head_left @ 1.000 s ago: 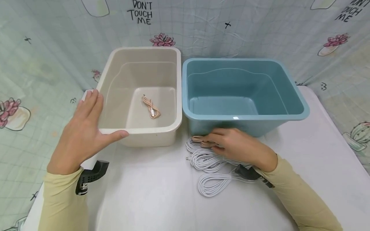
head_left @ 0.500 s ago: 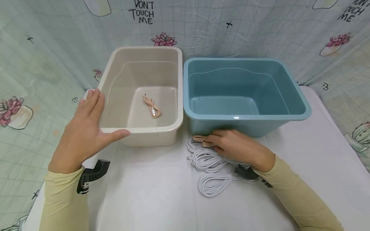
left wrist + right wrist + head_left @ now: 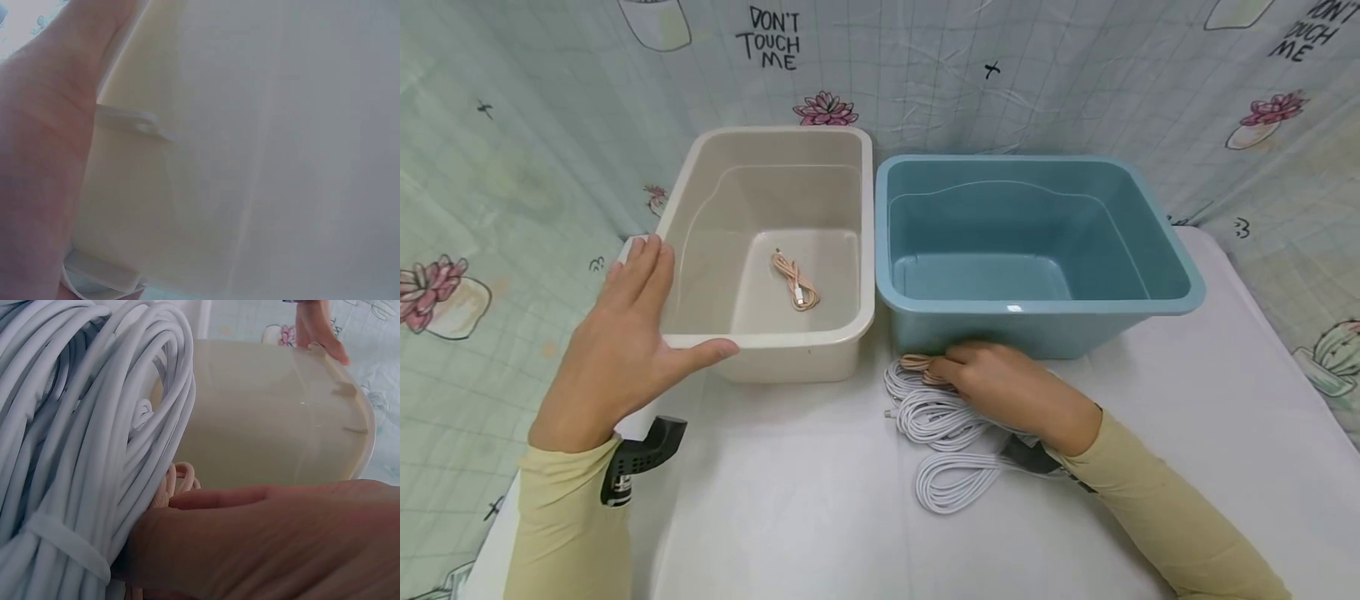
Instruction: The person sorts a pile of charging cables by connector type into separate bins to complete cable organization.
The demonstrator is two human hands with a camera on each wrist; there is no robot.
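My left hand (image 3: 621,342) rests on the left front corner of a beige plastic bin (image 3: 790,339), fingers straight along the left rim and thumb over the front rim. A coiled peach charging cable (image 3: 793,281) lies on the floor of that bin. My right hand (image 3: 1011,387) grips another peach cable bundle (image 3: 917,363) in front of the blue bin, fingers curled over its right part. In the right wrist view, peach loops (image 3: 183,475) show beyond the fingers, beside a tied bundle of white cable (image 3: 147,419). The fingertips are hidden.
A blue bin (image 3: 1037,306) stands right of the beige one, close beside it. Several white cable coils (image 3: 936,421) lie under and in front of my right hand, on a white-covered table (image 3: 775,500). A printed curtain (image 3: 910,75) hangs behind and at both sides.
My right hand has shifted slightly left, its fingers curling further over the peach cable bundle. My left hand stays on the beige rim.
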